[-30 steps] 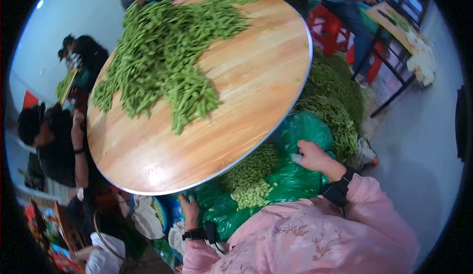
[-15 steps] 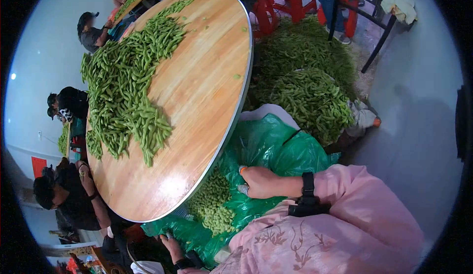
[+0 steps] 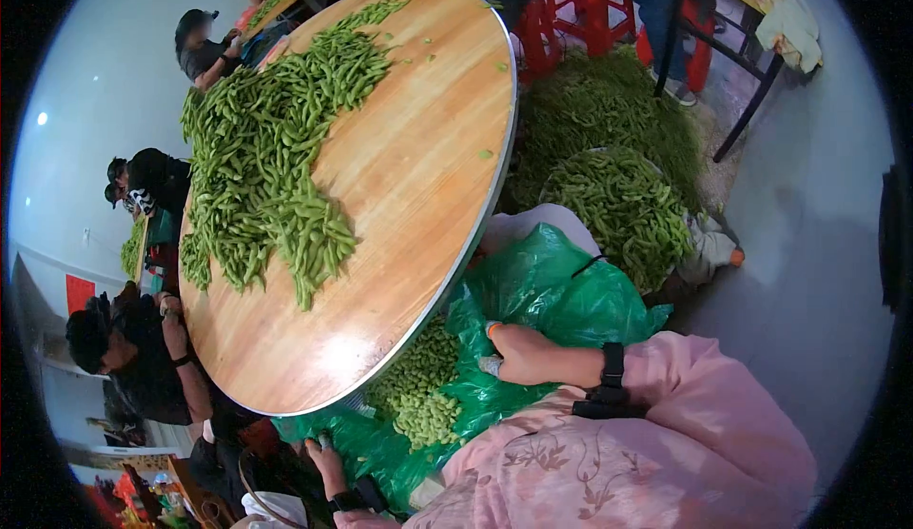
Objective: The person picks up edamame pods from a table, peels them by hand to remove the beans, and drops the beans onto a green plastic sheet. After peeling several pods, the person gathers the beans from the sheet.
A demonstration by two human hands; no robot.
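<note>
A green plastic bag [image 3: 533,277] is spread open over my lap, below the round table's edge. Inside it lies a heap of shelled green soybeans [image 3: 426,417], paler toward me. My right hand [image 3: 529,354] is closed in a fist on the bag's gathered side, right of the beans. Wrappings cover some of its fingertips. At the lower left, my left hand [image 3: 329,464] has its fingers bent at the bag's other edge, gripping the plastic. A fingertip there is wrapped too. The table rim hides part of the heap.
The round wooden table [image 3: 418,167] bears a large pile of edamame pods [image 3: 276,148]. A full container of pods [image 3: 623,205] stands on the floor to the right, near red stools [image 3: 590,15]. A person [image 3: 143,358] sits at the table's left side; others are farther back.
The view has shifted, so the table sits farther right and slightly higher. My right hand stays on the bag, and the plastic beside it is bunched differently. Both hands keep their hold.
</note>
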